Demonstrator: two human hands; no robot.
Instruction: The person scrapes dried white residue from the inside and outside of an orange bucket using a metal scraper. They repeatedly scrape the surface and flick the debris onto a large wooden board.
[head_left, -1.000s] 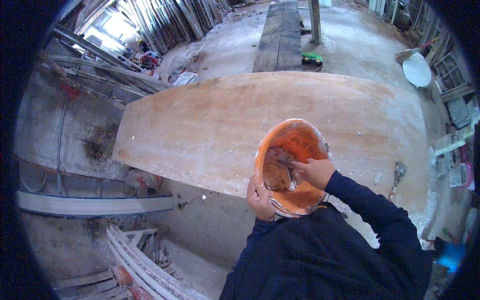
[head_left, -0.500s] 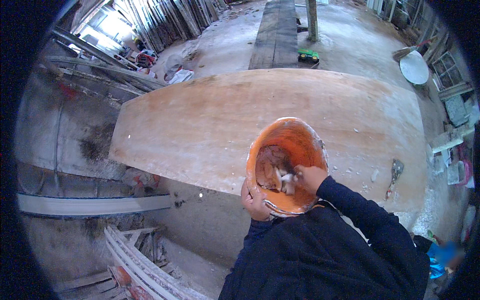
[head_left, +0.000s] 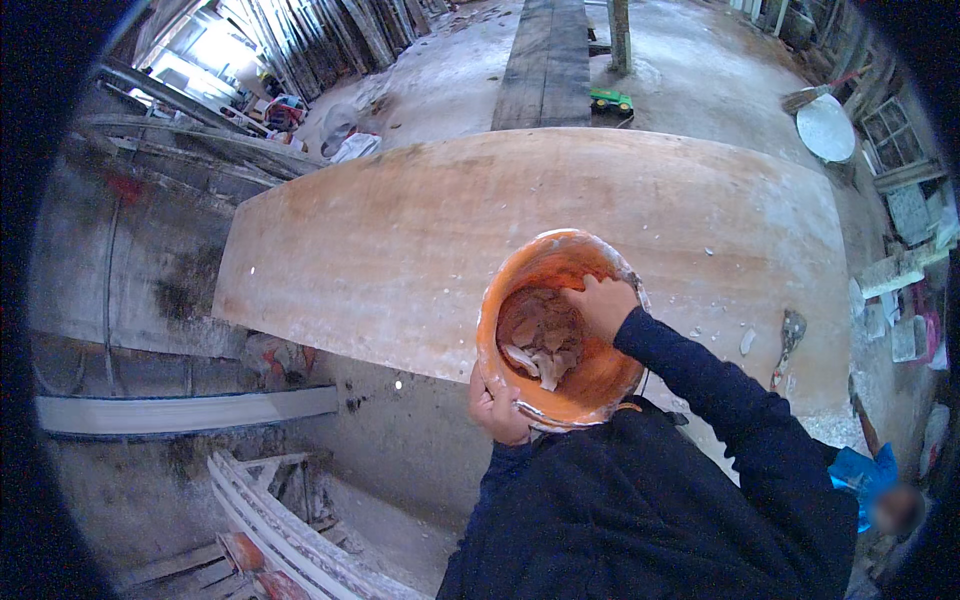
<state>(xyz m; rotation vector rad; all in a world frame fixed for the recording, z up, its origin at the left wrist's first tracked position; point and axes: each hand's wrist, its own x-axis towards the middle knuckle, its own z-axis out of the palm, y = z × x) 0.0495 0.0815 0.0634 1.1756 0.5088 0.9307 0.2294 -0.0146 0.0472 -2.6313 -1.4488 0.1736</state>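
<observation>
An orange bucket [head_left: 492,330], crusted with white along its rim, is tilted so that its mouth faces me. My left hand [head_left: 497,408] is closed around the near-left part of its rim. Inside lie reddish-brown clumps [head_left: 540,325] of dried material, with white chips [head_left: 548,374] at their lower edge. Reaching into the mouth from the right, my right hand [head_left: 605,305] is over the inner right wall beside the clumps. Its fingers are partly apart, and nothing shows in them.
Beneath the bucket spreads a broad wooden board [head_left: 380,250] with white crumbs. A dirty putty knife [head_left: 789,345] lies on its right side. Beyond are a green toy vehicle [head_left: 611,100] and a post [head_left: 620,40]. At lower right is another person in blue [head_left: 868,475].
My right hand has moved up and away from the white chips, toward the far right inner wall. The bucket has shifted slightly left, with my left hand still gripping its rim.
</observation>
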